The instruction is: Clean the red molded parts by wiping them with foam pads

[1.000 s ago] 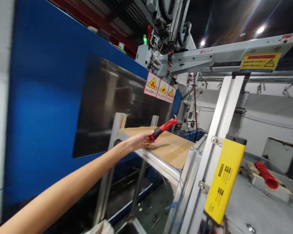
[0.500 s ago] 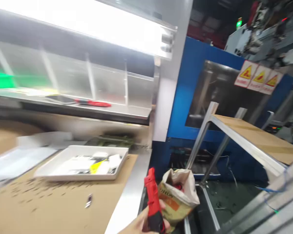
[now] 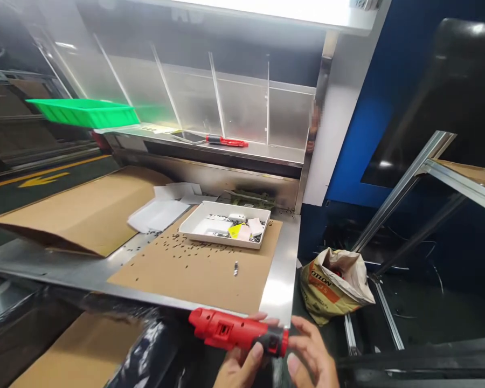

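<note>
A red plastic tool housing (image 3: 236, 330) with a black right end lies sideways at the bottom of the view, in front of the bench edge. My left hand (image 3: 238, 366) is closed around it from below, with the thumb on its near side and fingertips showing behind it. At the black end is my right hand (image 3: 313, 355), its fingers bent and apart; a fingertip seems to touch that end. On the cardboard sheet (image 3: 161, 277) beyond lie a small shiny metal piece (image 3: 236, 268) and many dark bits.
Behind stands a white tray (image 3: 218, 240) with small parts and labels. A similar red-and-black piece (image 3: 228, 141) lies on the shelf near a green bin (image 3: 87, 113). A folded carton (image 3: 84, 207) is at left. An opened sack (image 3: 323, 291) and metal frame (image 3: 404, 199) stand at right.
The view has swung left. The housing, upright near the sack before, now lies sideways in my left hand over the bench's front edge. My right hand has come into view at its black end.
</note>
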`<state>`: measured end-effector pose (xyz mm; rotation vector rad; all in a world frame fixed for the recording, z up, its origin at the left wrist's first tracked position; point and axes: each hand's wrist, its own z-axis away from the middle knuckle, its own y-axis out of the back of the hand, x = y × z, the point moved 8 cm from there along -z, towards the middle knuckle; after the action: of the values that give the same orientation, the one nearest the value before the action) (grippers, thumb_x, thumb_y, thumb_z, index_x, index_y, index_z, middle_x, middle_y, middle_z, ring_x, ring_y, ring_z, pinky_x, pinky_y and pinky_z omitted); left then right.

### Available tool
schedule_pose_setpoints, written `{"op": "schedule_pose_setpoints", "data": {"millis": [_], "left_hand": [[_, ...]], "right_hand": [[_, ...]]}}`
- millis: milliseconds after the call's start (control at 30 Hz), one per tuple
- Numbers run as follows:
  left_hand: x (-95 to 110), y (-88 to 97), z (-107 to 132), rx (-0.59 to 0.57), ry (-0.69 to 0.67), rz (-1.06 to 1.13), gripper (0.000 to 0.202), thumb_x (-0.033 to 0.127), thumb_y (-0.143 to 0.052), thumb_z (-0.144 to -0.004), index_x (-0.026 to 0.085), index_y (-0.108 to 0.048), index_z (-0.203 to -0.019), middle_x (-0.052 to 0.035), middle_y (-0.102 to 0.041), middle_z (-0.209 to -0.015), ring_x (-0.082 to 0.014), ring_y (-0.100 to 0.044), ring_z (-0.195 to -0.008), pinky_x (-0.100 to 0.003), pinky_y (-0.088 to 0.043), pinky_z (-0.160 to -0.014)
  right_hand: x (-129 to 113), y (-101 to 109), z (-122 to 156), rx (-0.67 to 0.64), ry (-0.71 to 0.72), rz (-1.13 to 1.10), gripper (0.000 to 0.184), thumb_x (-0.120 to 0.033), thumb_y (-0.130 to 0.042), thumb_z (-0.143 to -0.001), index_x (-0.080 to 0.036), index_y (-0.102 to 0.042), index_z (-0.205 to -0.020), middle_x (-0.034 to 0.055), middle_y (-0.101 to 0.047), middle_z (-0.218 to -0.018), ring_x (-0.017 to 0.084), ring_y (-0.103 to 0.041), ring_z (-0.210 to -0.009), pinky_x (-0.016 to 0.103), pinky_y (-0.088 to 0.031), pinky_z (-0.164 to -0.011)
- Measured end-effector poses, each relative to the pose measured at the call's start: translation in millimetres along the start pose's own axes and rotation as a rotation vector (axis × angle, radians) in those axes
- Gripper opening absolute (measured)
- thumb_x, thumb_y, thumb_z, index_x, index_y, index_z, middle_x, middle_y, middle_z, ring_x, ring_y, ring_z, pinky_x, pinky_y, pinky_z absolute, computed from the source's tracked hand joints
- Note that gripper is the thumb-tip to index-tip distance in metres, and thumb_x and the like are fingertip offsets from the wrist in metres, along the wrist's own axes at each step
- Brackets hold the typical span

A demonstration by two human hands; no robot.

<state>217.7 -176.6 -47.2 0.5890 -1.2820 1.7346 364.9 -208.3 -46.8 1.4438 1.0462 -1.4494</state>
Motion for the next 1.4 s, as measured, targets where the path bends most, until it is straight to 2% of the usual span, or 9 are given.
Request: {"op": "schedule_pose_setpoints", "data": {"millis": [200, 333, 533, 700, 900, 967, 1133, 1333, 1400], "left_hand": [[37, 45.4, -13, -0.019, -0.044, -0.119, 0.062, 0.057, -0.082, -0.058, 0.024, -0.068, -0.109, -0.0107, -0.073, -0.107, -0.0371, -0.059, -0.115, -0.047, -0.04, -0.106], [69, 100.0, -38, 0.007, -0.01, -0.088, 0.056, 0.054, -0.084, -0.057, 0.025, -0.07, -0.102, -0.0092, -0.074, -0.107, -0.0369, -0.059, -0.116, -0.049, -0.04, -0.106], [126, 184.2, -74, 0.045, 0.008, -0.089, 0.047, 0.049, -0.085, -0.058, 0.027, -0.071, -0.097, -0.007, -0.073, -0.11, -0.0346, -0.057, -0.118, -0.047, -0.037, -0.11], [154, 225.7, -93, 0.049, 0.042, -0.062, 0.044, 0.049, -0.084, -0.061, 0.028, -0.07, -0.097, -0.0053, -0.07, -0.117, -0.0339, -0.056, -0.12, -0.047, -0.038, -0.11], [176, 240.7, -107, 0.069, -0.008, -0.088, 0.034, 0.047, -0.083, -0.063, 0.031, -0.07, -0.089, -0.0023, -0.071, -0.115, -0.0328, -0.057, -0.119, -0.044, -0.044, -0.106], [185, 243.3, -109, 0.083, -0.091, -0.19, 0.028, 0.046, -0.082, -0.065, 0.032, -0.072, -0.087, -0.0019, -0.071, -0.115, -0.0331, -0.059, -0.117, -0.042, -0.047, -0.102], [198, 239.9, -112, 0.097, -0.293, -0.534, 0.017, 0.044, -0.078, -0.07, 0.032, -0.078, -0.082, -0.0039, -0.071, -0.117, -0.0359, -0.061, -0.113, -0.044, -0.046, -0.103], [176, 232.9, -131, 0.155, -0.114, -0.282, 0.039, 0.049, -0.081, -0.065, 0.029, -0.071, -0.097, -0.0052, -0.07, -0.117, -0.0342, -0.055, -0.121, -0.045, -0.038, -0.111], [165, 228.9, -139, 0.155, -0.011, -0.112, 0.047, 0.048, -0.083, -0.064, 0.027, -0.068, -0.103, -0.0064, -0.073, -0.111, -0.0328, -0.057, -0.12, -0.046, -0.034, -0.113]], "right_hand": [[-3, -76, -10, -0.06, -0.034, 0.025, 0.042, -0.061, -0.063, -0.073, -0.022, -0.077, -0.082, 0.0138, -0.056, -0.131, 0.033, -0.053, -0.122, 0.041, -0.043, -0.102], [2, -144, -22, -0.056, -0.052, -0.006, 0.034, -0.054, -0.066, -0.074, -0.021, -0.077, -0.078, 0.0136, -0.057, -0.13, 0.033, -0.052, -0.123, 0.042, -0.044, -0.101], [19, -255, -43, -0.11, -0.17, -0.099, 0.038, -0.055, -0.069, -0.072, -0.019, -0.077, -0.079, 0.0165, -0.057, -0.128, 0.032, -0.055, -0.118, 0.037, -0.049, -0.092], [20, -312, -57, -0.149, -0.19, -0.072, 0.033, -0.052, -0.07, -0.073, -0.02, -0.076, -0.079, 0.0154, -0.059, -0.124, 0.031, -0.055, -0.12, 0.036, -0.049, -0.091], [18, -343, -72, -0.279, -0.188, -0.04, 0.027, -0.048, -0.066, -0.077, -0.023, -0.076, -0.08, 0.0117, -0.067, -0.113, 0.03, -0.051, -0.123, 0.043, -0.036, -0.107], [19, -346, -78, -0.283, -0.205, -0.028, 0.025, -0.047, -0.067, -0.077, -0.023, -0.075, -0.079, 0.0113, -0.067, -0.114, 0.031, -0.049, -0.126, 0.046, -0.03, -0.111], [27, -347, -91, -0.33, -0.274, -0.042, 0.028, -0.048, -0.066, -0.079, -0.022, -0.075, -0.085, 0.0125, -0.067, -0.117, 0.032, -0.041, -0.134, 0.046, -0.033, -0.11], [16, -331, -110, -0.548, -0.212, -0.161, 0.034, -0.05, -0.066, -0.079, -0.022, -0.07, -0.097, 0.0136, -0.058, -0.132, 0.031, -0.044, -0.133, 0.047, -0.032, -0.111], [14, -316, -116, -0.51, -0.192, -0.158, 0.028, -0.047, -0.068, -0.079, -0.023, -0.068, -0.094, 0.0123, -0.057, -0.133, 0.029, -0.045, -0.132, 0.047, -0.029, -0.112]]}}
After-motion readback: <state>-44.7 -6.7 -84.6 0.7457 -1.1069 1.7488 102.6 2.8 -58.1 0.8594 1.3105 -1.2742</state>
